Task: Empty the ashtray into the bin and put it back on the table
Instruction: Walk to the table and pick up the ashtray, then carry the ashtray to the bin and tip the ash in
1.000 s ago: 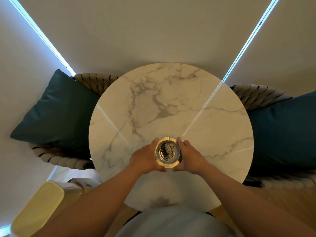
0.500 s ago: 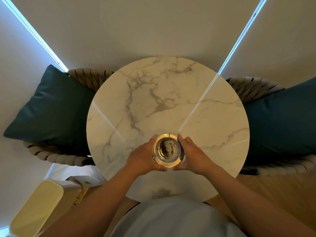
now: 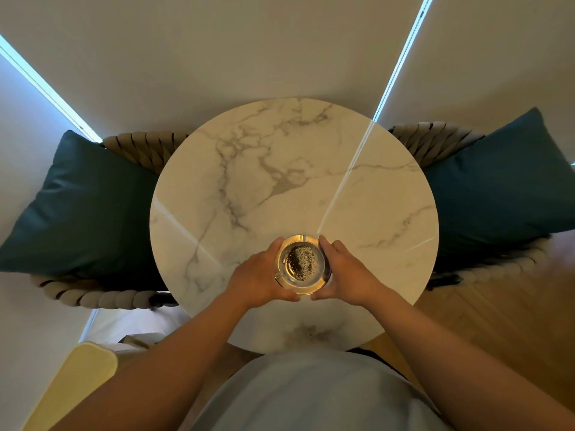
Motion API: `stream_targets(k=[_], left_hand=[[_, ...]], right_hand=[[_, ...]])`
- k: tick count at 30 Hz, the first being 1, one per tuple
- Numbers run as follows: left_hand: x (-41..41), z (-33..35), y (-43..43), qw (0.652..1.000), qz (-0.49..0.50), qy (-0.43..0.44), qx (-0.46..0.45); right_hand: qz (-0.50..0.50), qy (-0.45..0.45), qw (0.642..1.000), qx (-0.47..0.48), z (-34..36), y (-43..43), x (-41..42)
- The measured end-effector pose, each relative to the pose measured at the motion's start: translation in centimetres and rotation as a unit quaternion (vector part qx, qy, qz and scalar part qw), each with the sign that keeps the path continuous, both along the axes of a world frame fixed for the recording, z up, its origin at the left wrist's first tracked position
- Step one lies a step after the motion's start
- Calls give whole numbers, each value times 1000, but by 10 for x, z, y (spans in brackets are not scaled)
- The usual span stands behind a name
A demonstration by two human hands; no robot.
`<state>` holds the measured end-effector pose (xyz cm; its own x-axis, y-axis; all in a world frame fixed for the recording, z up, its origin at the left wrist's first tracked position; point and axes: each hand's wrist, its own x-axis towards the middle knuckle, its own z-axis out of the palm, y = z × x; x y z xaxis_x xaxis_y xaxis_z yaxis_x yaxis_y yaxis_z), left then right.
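A round marble-patterned bench (image 3: 295, 181) fills the middle of your view, with pale blinds behind it and bright slits of light running down at the upper left and upper right. Most of its top is bare, so you have open room ahead and to both sides of your hands, out to the curved rim. A woven rope chair (image 3: 146, 147) with a dark teal cushion (image 3: 84, 206) sits close against the bench's left edge, and a second rope chair (image 3: 435, 138) with another teal cushion (image 3: 497, 188) sits close against the right edge. The glass ashtray (image 3: 301, 265) is over the near half of the bench, roughly centred left to right and set back from the near rim; a heap of grey ash lies in its bowl. Whether it rests on the marble or is raised just off it cannot be told. Your left hand (image 3: 258, 278) is curled around the ashtray's left side, thumb at the near edge and fingers at the far edge. Your right hand (image 3: 345, 275) is curled around the right side in the same way, so both hands grip it between them. Down at your lower left, below the bench edge and beside your left forearm, is a pale yellow bin (image 3: 74, 384). Wood floor (image 3: 513, 321) shows at the lower right, past your right forearm.
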<state>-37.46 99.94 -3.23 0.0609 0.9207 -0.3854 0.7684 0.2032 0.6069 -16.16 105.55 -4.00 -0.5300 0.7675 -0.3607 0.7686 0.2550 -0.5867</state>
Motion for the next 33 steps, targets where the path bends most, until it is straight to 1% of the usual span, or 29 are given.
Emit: stream_targets(k=[6,15,19,24,28,33], left_hand=[[20,5,-22,1000,19,8,11],[60,7,-86,994,110,11,20],[74,5,-122,987,159,-10,19],[80,2,-171,974,222,-11,32],[75,3,-212,956,290,-21,47],[63,7,-259,932,360,17,39]], right_hand=[[31,1,999,14,6,-10,19],[127,-7,992,14,15,-35,41],[179,-9,984,11,15,-52,42],[252,-4,968,11,11,-77,28],[309,10,951,13,11,-99,5],[375,17,927,18,17,-127,-32]])
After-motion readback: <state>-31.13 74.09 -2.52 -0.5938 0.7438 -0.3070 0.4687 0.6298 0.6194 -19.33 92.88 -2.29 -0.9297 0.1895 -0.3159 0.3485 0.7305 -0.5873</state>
